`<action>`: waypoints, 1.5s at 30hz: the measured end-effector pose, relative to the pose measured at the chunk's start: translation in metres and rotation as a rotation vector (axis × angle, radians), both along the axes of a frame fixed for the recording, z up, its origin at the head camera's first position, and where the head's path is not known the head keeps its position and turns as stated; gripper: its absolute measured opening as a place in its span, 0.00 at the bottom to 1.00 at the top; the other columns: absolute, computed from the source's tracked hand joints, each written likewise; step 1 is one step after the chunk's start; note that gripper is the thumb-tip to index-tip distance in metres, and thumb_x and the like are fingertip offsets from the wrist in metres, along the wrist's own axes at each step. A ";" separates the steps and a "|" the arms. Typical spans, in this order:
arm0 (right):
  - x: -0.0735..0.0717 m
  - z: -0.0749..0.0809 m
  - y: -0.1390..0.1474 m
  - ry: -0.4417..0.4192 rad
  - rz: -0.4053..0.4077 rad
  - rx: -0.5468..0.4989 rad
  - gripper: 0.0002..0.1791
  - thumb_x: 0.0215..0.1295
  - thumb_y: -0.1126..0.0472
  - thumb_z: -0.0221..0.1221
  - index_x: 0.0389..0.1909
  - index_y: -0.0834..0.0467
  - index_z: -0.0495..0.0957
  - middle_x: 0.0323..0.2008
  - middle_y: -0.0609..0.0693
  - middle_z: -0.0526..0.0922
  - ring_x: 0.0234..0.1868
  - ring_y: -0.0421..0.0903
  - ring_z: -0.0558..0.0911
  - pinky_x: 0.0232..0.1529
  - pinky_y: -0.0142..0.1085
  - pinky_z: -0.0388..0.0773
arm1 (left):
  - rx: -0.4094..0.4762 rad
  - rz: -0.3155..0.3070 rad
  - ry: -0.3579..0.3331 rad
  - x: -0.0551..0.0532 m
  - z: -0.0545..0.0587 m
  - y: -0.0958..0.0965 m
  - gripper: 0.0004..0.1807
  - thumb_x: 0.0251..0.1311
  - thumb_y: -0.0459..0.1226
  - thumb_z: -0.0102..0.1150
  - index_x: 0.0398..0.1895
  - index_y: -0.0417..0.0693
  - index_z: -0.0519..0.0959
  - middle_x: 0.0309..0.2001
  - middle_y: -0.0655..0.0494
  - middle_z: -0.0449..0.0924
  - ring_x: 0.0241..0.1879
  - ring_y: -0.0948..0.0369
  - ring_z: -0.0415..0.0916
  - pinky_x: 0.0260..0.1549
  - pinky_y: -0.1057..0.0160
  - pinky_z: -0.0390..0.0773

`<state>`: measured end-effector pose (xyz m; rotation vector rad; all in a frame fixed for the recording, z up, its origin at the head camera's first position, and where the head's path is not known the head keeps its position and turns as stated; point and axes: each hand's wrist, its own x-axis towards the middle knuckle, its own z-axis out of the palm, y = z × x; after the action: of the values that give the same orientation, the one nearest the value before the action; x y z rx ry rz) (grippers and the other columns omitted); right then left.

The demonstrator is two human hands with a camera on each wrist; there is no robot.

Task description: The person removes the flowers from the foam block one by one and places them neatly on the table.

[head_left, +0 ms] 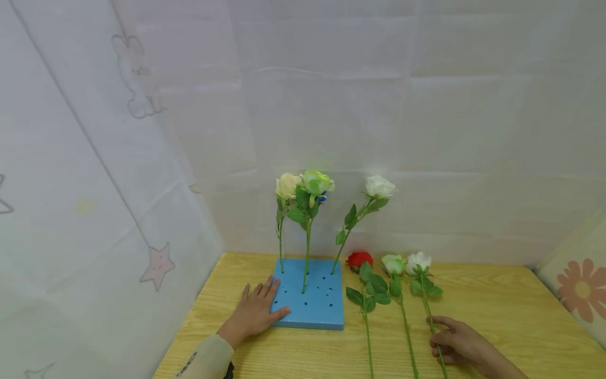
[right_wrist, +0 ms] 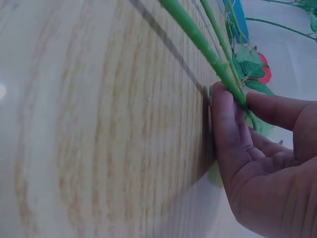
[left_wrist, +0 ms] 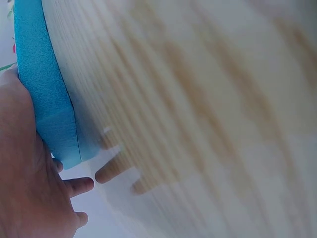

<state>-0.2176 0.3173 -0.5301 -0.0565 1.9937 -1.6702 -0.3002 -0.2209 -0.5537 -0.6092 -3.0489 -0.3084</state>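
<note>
Pickup step, I judge: white rose, rightmost on the table
I've its stem pinched in my right hand, low down; next calls, I reckon, for a lift towards a free hole in the blue block, left hand spread on its edge

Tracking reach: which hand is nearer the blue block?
Left. The left hand touches the left side of the blue block; the right hand is well to its right, gripping a white rose.
</note>
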 end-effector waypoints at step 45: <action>-0.035 0.058 -0.050 0.250 -0.117 0.259 0.38 0.74 0.53 0.60 0.71 0.74 0.61 0.51 0.62 0.81 0.48 0.56 0.85 0.49 0.48 0.84 | -0.009 0.011 -0.049 0.002 0.005 0.001 0.53 0.65 0.75 0.32 0.83 0.51 0.49 0.82 0.49 0.45 0.75 0.41 0.56 0.70 0.29 0.44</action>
<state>-0.2523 0.2670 -0.4724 -0.0588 2.4294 -1.5204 -0.2984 -0.2204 -0.5484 -0.5942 -3.1009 -0.3142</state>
